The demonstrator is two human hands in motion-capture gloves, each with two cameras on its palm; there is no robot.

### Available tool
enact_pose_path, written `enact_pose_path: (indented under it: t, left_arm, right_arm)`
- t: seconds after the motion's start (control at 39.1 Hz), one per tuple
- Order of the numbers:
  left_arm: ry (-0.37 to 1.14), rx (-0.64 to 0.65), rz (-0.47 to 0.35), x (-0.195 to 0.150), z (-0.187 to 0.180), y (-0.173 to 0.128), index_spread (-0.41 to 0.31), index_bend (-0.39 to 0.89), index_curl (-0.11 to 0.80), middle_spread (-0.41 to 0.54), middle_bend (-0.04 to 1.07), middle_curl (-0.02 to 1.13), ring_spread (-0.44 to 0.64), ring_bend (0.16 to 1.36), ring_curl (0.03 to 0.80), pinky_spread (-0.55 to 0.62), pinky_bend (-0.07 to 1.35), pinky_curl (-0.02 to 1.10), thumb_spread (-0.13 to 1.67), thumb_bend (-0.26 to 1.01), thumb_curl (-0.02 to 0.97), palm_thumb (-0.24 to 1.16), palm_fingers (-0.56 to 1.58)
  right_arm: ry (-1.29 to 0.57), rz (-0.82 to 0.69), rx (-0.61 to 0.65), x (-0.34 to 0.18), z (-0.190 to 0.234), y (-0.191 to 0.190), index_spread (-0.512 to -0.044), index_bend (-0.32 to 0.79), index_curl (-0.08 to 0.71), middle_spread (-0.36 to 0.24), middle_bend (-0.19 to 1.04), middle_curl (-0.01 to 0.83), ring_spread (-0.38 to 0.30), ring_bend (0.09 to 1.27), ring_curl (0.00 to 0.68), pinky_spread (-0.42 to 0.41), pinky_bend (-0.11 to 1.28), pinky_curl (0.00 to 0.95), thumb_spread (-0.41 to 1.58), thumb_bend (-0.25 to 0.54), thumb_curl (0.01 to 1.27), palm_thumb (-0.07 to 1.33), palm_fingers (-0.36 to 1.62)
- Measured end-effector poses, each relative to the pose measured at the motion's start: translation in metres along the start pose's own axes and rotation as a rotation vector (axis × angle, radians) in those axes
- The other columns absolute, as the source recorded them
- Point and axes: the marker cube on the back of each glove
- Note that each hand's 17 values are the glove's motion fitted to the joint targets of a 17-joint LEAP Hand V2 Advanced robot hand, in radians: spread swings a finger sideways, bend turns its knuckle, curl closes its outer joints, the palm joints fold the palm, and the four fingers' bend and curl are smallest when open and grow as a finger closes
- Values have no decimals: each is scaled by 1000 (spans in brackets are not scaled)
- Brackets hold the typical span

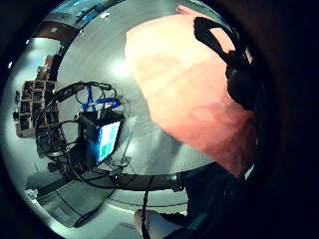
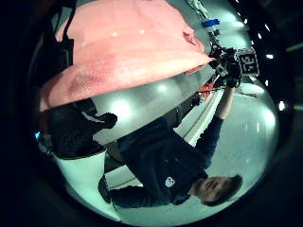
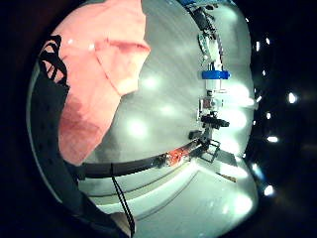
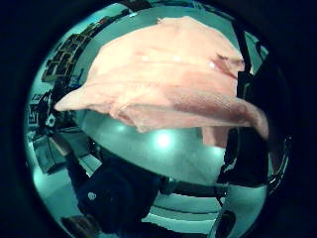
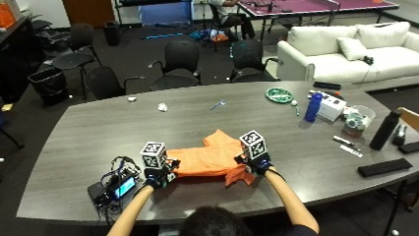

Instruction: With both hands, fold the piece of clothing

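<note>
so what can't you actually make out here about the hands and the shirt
- Left hand and right hand: in the outside view the marker cubes and glove backs cover the fingers, so their hold on the orange cloth garment cannot be confirmed.
- Garment's near edge: lifted off the grey wooden table in the palm views, but the spot where it meets each hand is lost in dark shadow.
- Garment type: bunched, sleeves and collar unclear.

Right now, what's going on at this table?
A person is folding an orange piece of clothing on the grey table. The left hand and right hand each hold a near corner, raised off the tabletop with the near edge lifted; the far part lies flat. A small electronic device sits beside the left hand.
</note>
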Motion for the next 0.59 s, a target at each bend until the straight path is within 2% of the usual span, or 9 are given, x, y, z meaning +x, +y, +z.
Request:
enact_pose_path:
  t: [0.13, 0.2, 0.28, 0.36, 0.44, 0.49, 0.59]
  left_arm:
    - [34, 80, 36, 2, -33, 21, -273, 185, 583, -266, 294, 539, -286, 411, 460, -251, 194, 399, 1090, -22, 677, 755, 1241]
    - [54, 79, 27, -4, -45, 11, -281, 190, 595, -270, 316, 557, -298, 468, 480, -261, 218, 415, 1172, -28, 659, 678, 1265]
    - [74, 20, 2, -14, -51, -15, -286, 183, 606, -273, 340, 577, -307, 512, 496, -268, 245, 429, 1243, -19, 642, 623, 1257]
    - [84, -124, -91, -23, -48, -38, -289, 187, 619, -274, 356, 593, -308, 541, 508, -273, 268, 444, 1304, -11, 629, 587, 1239]
    - [85, -317, -272, -25, -45, -42, -288, 181, 630, -276, 373, 608, -310, 563, 516, -278, 286, 456, 1357, -1, 620, 569, 1219]
    - [88, -355, -344, -31, -31, -57, -289, 182, 636, -276, 375, 616, -312, 572, 520, -278, 297, 464, 1388, 3, 613, 560, 1204]
    - [95, -353, -420, -47, 3, -87, -288, 189, 651, -274, 392, 632, -314, 575, 519, -273, 291, 470, 1440, 14, 603, 555, 1179]
  right_arm:
    - [-30, -43, 32, -4, -42, 18, -272, 169, 402, -241, 343, 500, -258, 584, 461, -360, 514, 396, 652, -31, 606, 985, 1256]
    - [-23, -13, 49, 0, -66, 12, -269, 193, 420, -238, 353, 507, -258, 580, 464, -353, 499, 395, 579, -31, 627, 982, 1270]
    - [-18, 38, 33, 8, -82, -12, -266, 217, 440, -236, 368, 517, -255, 572, 466, -350, 485, 395, 515, -26, 648, 989, 1294]
    - [-22, 83, -8, 13, -84, -44, -265, 238, 458, -232, 380, 525, -255, 570, 471, -348, 472, 395, 462, -28, 664, 990, 1302]
    - [-18, 142, -61, 12, -75, -72, -262, 264, 475, -231, 397, 534, -254, 567, 475, -347, 454, 395, 414, -28, 681, 990, 1307]
    - [-6, 206, -92, 8, -67, -86, -261, 273, 485, -230, 402, 537, -254, 565, 478, -346, 447, 396, 392, -28, 690, 989, 1297]
    - [-31, 295, -162, -5, -32, -122, -258, 260, 497, -228, 400, 540, -256, 564, 482, -347, 451, 400, 367, -28, 706, 990, 1264]
